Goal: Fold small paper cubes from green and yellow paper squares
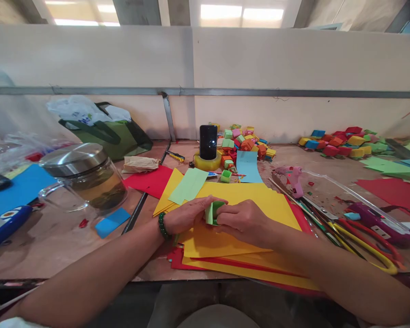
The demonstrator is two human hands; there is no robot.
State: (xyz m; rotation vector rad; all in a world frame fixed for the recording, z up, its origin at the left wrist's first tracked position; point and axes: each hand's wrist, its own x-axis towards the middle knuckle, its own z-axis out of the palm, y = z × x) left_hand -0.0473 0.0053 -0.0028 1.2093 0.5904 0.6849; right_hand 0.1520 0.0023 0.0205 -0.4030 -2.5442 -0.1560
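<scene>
Between my two hands is a small light green paper box [210,213], its open side turned toward my right hand. My left hand [190,215], below a dark green bead bracelet [162,226], grips the box from its left side. The fingers of my right hand [241,220] are bent and pressed together at the box's opening, some of them inside it; their tips are hidden. Under both hands lies a stack of yellow and red paper sheets [259,196]. A light green sheet [188,185] rests on the stack's far left, and another small green box [225,176] stands just beyond it.
Behind the stack, a phone [208,142] stands in a yellow tape roll [207,162] beside piled paper boxes [246,143]. A pink glue gun [292,180] and scissors [362,241] lie right. A glass jar of tea [99,182] and a green bag [123,136] stand left.
</scene>
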